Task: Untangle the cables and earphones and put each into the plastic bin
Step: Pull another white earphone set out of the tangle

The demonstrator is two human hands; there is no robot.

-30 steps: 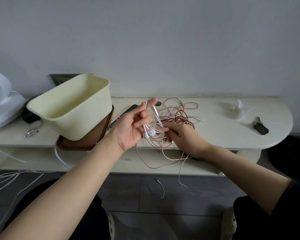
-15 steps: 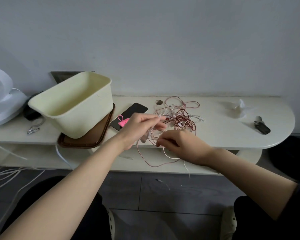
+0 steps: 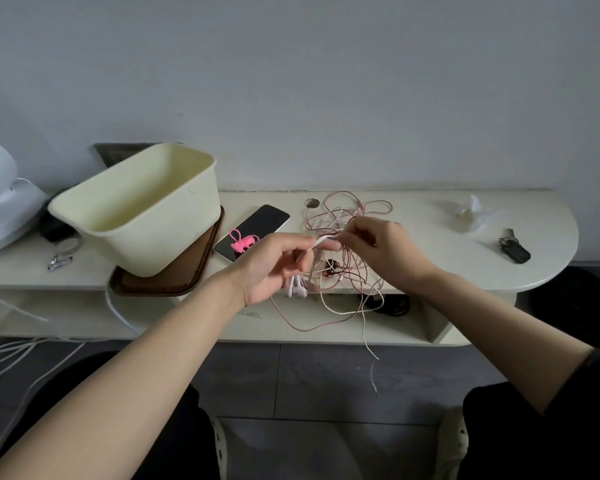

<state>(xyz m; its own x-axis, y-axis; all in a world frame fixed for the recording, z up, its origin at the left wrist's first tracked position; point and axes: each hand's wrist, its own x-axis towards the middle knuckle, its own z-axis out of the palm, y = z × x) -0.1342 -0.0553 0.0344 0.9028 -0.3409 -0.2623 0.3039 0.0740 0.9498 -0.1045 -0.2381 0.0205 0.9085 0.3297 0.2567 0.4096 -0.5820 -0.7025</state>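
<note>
A tangle of white and rose-coloured cables (image 3: 352,216) lies on the cream shelf (image 3: 413,258), with loops hanging over its front edge. My left hand (image 3: 274,265) pinches a white earphone cable, and the white earbuds (image 3: 297,289) dangle just below it. My right hand (image 3: 385,249) pinches strands of the tangle close to the left fingertips. Dark red earbuds (image 3: 329,266) show between my hands. The pale yellow plastic bin (image 3: 146,206) stands tilted on a brown tray at the left; nothing shows inside it.
A phone (image 3: 253,230) with a pink cable tie (image 3: 241,242) on it lies between bin and tangle. The brown tray (image 3: 187,275) is under the bin. A white appliance (image 3: 0,209) and a clip (image 3: 61,259) sit far left; crumpled plastic (image 3: 468,211) and a key fob (image 3: 515,249) far right.
My left hand turned from palm-up to fingers pinching the white cable, and the earbuds dropped below it. My right hand rose from the shelf edge onto the tangle, near the left fingertips.
</note>
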